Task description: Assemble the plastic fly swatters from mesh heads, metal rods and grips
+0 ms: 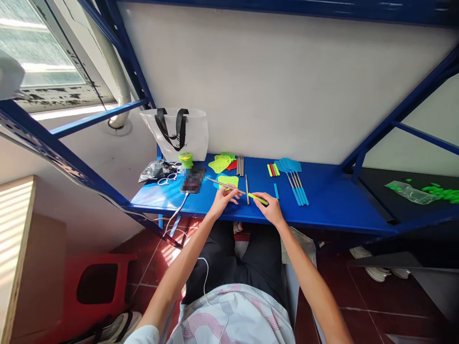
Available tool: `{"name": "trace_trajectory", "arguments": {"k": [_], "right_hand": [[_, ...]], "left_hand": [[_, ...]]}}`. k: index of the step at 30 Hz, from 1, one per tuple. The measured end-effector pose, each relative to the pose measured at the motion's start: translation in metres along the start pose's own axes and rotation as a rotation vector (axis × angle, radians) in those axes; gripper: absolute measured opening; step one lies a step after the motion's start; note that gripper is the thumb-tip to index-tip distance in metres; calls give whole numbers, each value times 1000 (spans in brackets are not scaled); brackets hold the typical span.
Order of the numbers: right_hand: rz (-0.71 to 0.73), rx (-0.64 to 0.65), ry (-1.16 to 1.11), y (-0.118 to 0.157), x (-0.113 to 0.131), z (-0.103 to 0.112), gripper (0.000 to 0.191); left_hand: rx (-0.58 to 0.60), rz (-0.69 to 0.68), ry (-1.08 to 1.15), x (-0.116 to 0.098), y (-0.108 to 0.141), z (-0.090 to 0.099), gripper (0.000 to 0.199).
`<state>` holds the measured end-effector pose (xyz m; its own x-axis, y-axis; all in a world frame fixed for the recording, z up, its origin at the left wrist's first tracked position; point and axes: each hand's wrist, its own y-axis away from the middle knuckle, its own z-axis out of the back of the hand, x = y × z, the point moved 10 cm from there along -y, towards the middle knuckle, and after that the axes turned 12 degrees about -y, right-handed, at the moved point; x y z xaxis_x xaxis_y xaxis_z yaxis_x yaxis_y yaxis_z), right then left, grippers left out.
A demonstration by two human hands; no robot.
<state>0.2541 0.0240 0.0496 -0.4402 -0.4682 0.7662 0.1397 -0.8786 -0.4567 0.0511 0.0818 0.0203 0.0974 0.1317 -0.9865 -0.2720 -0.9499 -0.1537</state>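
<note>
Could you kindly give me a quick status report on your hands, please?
Left hand holds rod; right hand grips green sleeve. Yellow swatter head under rod.

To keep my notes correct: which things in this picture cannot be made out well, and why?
Head view:
Dark object beside the white cable: pixelated, so its kind cannot be told.
Red mesh piece: partly covered by green mesh pieces.
Yellow-green stick: one end hidden by the right hand.
Green pieces on the dark surface: small, cut off by the right edge.
</note>
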Motion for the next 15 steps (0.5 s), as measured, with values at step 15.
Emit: {"name": "trace_trajectory", "arguments": {"k": [15], "right_hand": [[65, 28, -25, 3, 6, -3, 47]], "left_hand": [[123, -36, -106, -5, 3, -14, 50]]}}
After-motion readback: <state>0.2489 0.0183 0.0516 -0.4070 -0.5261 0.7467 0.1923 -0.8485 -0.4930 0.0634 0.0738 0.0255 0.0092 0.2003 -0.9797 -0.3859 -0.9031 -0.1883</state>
